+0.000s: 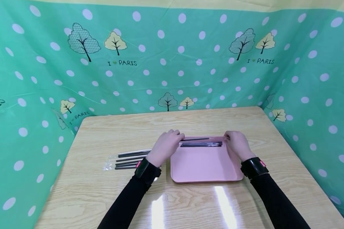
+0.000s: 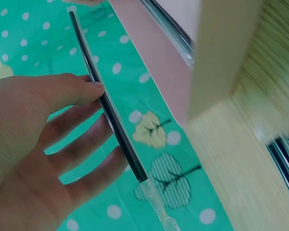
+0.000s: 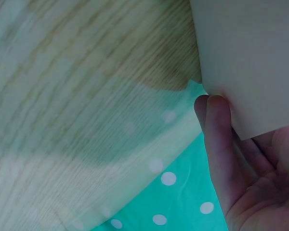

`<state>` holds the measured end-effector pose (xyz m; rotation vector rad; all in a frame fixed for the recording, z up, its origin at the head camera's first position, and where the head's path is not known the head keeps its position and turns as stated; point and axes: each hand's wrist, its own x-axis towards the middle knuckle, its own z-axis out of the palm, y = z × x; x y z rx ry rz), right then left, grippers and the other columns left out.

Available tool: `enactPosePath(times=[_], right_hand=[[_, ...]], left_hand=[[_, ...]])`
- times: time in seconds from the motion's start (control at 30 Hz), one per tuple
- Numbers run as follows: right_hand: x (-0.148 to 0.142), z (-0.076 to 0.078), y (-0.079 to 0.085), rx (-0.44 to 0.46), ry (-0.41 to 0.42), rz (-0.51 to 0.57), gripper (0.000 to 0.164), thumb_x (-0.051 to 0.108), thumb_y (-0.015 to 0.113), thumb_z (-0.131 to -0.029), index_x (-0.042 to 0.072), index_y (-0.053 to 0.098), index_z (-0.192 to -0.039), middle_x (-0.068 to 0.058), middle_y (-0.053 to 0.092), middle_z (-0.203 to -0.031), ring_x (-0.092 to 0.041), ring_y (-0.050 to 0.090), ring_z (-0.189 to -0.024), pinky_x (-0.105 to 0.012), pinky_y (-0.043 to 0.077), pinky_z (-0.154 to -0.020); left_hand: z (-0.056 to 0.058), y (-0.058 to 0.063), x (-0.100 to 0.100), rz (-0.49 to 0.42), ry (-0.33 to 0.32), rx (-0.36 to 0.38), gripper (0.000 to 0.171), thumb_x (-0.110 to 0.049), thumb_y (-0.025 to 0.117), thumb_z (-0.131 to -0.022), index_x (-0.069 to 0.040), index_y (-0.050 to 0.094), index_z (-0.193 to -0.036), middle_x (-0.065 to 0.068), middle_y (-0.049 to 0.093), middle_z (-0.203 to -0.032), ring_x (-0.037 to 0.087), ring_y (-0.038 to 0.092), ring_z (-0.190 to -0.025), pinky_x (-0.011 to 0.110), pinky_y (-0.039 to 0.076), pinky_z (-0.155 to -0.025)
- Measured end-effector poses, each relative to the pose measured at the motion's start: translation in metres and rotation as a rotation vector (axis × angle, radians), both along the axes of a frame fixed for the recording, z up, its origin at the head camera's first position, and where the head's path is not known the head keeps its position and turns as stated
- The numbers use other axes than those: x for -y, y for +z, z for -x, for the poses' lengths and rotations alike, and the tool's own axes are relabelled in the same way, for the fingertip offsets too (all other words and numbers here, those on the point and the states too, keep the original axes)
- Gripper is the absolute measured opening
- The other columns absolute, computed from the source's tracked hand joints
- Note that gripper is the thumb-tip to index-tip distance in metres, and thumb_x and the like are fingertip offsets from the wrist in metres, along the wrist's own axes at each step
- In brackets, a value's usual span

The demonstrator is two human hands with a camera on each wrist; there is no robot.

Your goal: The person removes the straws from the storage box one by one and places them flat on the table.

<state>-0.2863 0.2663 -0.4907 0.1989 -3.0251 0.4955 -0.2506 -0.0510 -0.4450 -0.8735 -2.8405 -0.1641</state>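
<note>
Black sleeves foremost; left hand pinches a wrapped stick near mid-length (sensible; likely light, stiff, slippery), other fingers loosely spread; right hand grips the pink tray by a corner.

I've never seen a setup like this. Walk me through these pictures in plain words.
There is no machine here, just a person's two bare hands. The wide picture comes from a camera worn on the head, looking forward and down. The two closer ones come from cameras worn on the left and right wrists.

On the wooden table sits a pink tray with dark sticks lying inside it. To its left lie more dark sticks with clear plastic at their ends. Spotted green cloth hangs behind.

The left hand pinches one dark stick in a clear wrapper. The right hand holds the tray at its far right corner.
</note>
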Motion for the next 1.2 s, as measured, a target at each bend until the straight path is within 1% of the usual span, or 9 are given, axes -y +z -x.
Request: enactPosePath(times=[0.23,0.47,0.6,0.77,0.87,1.07,1.2], right_hand=[[0.001,-0.002,0.003,0.047,-0.023,0.028,0.012,0.004,0.063,-0.098,-0.001,0.074,-0.098,-0.018,0.074,-0.095,-0.034,0.070,-0.091,-0.048,0.057,-0.081],[0.000,-0.004,0.004,0.022,0.001,0.031,0.012,0.002,0.063,-0.097,-0.003,0.074,-0.097,-0.019,0.074,-0.093,-0.034,0.070,-0.088,-0.049,0.057,-0.080],[0.000,-0.003,0.003,0.011,0.008,0.026,0.012,0.002,0.063,-0.097,-0.003,0.073,-0.097,-0.019,0.074,-0.093,-0.034,0.070,-0.088,-0.049,0.057,-0.080],[0.001,-0.003,0.002,0.011,0.007,0.024,0.011,0.002,0.063,-0.097,-0.003,0.073,-0.098,-0.020,0.074,-0.094,-0.036,0.071,-0.090,-0.049,0.057,-0.081],[0.001,-0.003,0.002,0.015,0.010,0.022,0.011,0.002,0.063,-0.098,-0.002,0.073,-0.098,-0.020,0.074,-0.095,-0.037,0.071,-0.092,-0.049,0.057,-0.082],[0.001,-0.002,0.004,0.008,0.014,0.023,0.011,0.002,0.064,-0.097,-0.003,0.073,-0.097,-0.020,0.074,-0.093,-0.037,0.071,-0.091,-0.050,0.057,-0.081],[0.000,-0.002,0.004,0.007,0.017,0.021,0.012,0.003,0.064,-0.097,-0.003,0.074,-0.096,-0.020,0.074,-0.092,-0.038,0.071,-0.090,-0.050,0.057,-0.081]], left_hand=[[-0.003,-0.001,0.016,-0.024,0.018,0.007,0.022,-0.005,0.062,-0.098,-0.017,0.073,-0.113,0.002,0.073,-0.106,0.021,0.069,-0.095,0.033,0.059,-0.074],[-0.005,0.000,0.025,-0.025,0.029,0.021,0.025,-0.003,0.064,-0.097,-0.017,0.073,-0.115,0.002,0.073,-0.107,0.022,0.068,-0.096,0.034,0.059,-0.076],[-0.005,0.000,0.033,-0.013,0.049,0.026,0.024,-0.004,0.064,-0.098,-0.016,0.073,-0.116,0.003,0.073,-0.109,0.023,0.068,-0.099,0.036,0.059,-0.078],[-0.006,-0.002,0.045,0.006,0.073,0.030,0.024,-0.003,0.064,-0.098,-0.016,0.072,-0.117,0.003,0.072,-0.110,0.022,0.068,-0.100,0.036,0.060,-0.079],[-0.006,-0.003,0.054,0.019,0.084,0.027,0.025,-0.003,0.064,-0.098,-0.016,0.071,-0.117,0.004,0.072,-0.110,0.022,0.069,-0.100,0.035,0.060,-0.077],[-0.007,-0.003,0.074,0.027,0.112,0.020,0.024,-0.001,0.061,-0.099,-0.015,0.071,-0.115,0.005,0.072,-0.108,0.024,0.068,-0.098,0.038,0.059,-0.076],[-0.009,-0.007,0.091,0.026,0.142,-0.003,0.024,0.000,0.062,-0.098,-0.015,0.072,-0.114,0.005,0.072,-0.107,0.024,0.068,-0.097,0.039,0.059,-0.074]])
